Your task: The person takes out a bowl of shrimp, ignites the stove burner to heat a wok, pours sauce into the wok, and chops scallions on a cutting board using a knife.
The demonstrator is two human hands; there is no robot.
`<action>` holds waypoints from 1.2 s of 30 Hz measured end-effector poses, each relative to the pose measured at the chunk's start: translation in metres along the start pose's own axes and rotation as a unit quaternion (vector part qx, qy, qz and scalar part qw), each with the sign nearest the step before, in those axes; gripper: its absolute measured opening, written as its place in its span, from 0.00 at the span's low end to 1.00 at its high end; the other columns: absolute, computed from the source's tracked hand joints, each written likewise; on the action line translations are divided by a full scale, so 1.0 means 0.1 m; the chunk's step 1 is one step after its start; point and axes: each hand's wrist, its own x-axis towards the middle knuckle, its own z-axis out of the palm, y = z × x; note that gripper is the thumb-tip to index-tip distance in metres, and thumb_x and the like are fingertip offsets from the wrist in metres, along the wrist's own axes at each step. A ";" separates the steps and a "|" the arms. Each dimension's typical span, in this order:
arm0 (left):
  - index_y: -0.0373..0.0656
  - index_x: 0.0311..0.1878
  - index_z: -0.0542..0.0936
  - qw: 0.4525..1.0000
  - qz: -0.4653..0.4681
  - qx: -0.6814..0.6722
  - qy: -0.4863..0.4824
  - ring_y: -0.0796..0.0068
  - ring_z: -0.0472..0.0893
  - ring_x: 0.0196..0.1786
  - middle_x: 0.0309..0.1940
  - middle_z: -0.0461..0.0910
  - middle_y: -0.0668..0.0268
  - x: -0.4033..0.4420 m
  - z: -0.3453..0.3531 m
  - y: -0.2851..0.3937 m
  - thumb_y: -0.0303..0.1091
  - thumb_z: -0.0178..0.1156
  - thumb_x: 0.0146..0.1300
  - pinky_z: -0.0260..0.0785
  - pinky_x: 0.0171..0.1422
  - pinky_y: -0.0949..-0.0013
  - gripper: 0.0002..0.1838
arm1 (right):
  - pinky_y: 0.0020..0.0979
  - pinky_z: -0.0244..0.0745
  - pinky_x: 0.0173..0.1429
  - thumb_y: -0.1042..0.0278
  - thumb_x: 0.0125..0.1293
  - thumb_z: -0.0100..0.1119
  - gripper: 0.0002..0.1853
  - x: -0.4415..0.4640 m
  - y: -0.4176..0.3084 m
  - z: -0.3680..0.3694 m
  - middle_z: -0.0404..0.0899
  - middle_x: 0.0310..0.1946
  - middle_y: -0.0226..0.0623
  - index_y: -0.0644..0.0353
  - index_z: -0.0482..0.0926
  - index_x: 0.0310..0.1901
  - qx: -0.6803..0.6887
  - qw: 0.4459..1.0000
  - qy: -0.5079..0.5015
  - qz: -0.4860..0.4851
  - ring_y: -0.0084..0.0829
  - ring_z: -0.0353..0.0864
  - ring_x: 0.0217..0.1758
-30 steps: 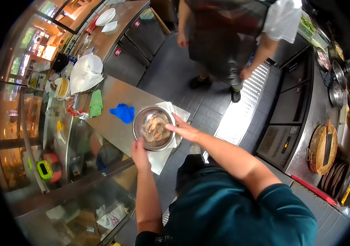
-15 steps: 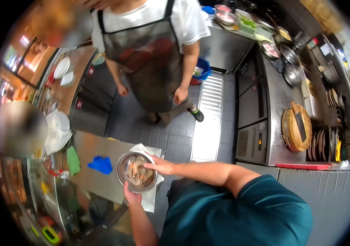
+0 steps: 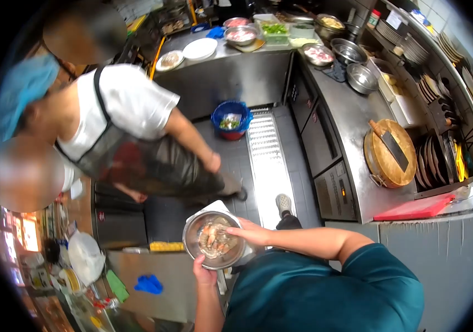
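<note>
At lower centre of the frame, a metal bowl (image 3: 192, 237) holds shrimp (image 3: 213, 238). The left hand (image 3: 205, 272) has its fingers closed on the lower-left rim; the right hand (image 3: 252, 232) grips the right rim, fingers extended inward.

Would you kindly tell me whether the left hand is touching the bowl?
Touching. The head view shows the left hand holding the bowl at its lower-left rim, with no gap between them.
</note>
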 end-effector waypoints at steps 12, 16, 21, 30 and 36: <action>0.33 0.72 0.69 0.994 -0.047 0.012 -0.101 0.53 0.76 0.70 0.69 0.76 0.51 2.27 2.68 -0.46 0.43 0.57 0.64 0.64 0.78 0.53 0.36 | 0.40 0.51 0.84 0.36 0.72 0.56 0.50 0.20 -1.21 -3.02 0.58 0.77 0.61 0.64 0.51 0.81 -0.014 0.992 0.122 0.033 0.51 0.56 0.83; 0.33 0.72 0.70 0.994 -0.053 -0.023 -0.090 0.53 0.76 0.69 0.68 0.76 0.51 2.69 3.13 -0.31 0.42 0.56 0.65 0.64 0.78 0.53 0.35 | 0.39 0.56 0.81 0.41 0.75 0.56 0.44 0.49 -1.92 -3.49 0.65 0.73 0.58 0.64 0.55 0.80 0.016 0.995 0.094 0.032 0.48 0.62 0.79; 0.30 0.71 0.70 0.999 0.001 -0.030 -0.014 0.52 0.76 0.70 0.68 0.76 0.49 3.27 3.03 0.07 0.42 0.55 0.66 0.64 0.78 0.52 0.34 | 0.39 0.57 0.81 0.40 0.76 0.54 0.41 1.38 -2.31 -3.69 0.67 0.72 0.56 0.66 0.60 0.77 0.016 0.997 0.026 0.070 0.47 0.63 0.78; 0.30 0.69 0.72 0.987 0.134 -0.088 0.032 0.54 0.77 0.69 0.67 0.77 0.50 3.94 2.98 0.98 0.45 0.53 0.67 0.67 0.75 0.54 0.33 | 0.42 0.57 0.81 0.35 0.73 0.54 0.42 2.92 -2.88 -3.57 0.67 0.73 0.55 0.64 0.64 0.76 -0.093 0.995 -0.028 0.032 0.48 0.63 0.79; 0.32 0.73 0.67 0.961 0.210 -0.132 0.118 0.53 0.75 0.70 0.69 0.73 0.50 4.05 2.94 1.37 0.46 0.51 0.68 0.66 0.76 0.52 0.35 | 0.43 0.55 0.82 0.30 0.72 0.52 0.48 3.87 -3.05 -3.37 0.64 0.75 0.58 0.63 0.58 0.79 -0.121 0.982 -0.144 -0.010 0.52 0.60 0.81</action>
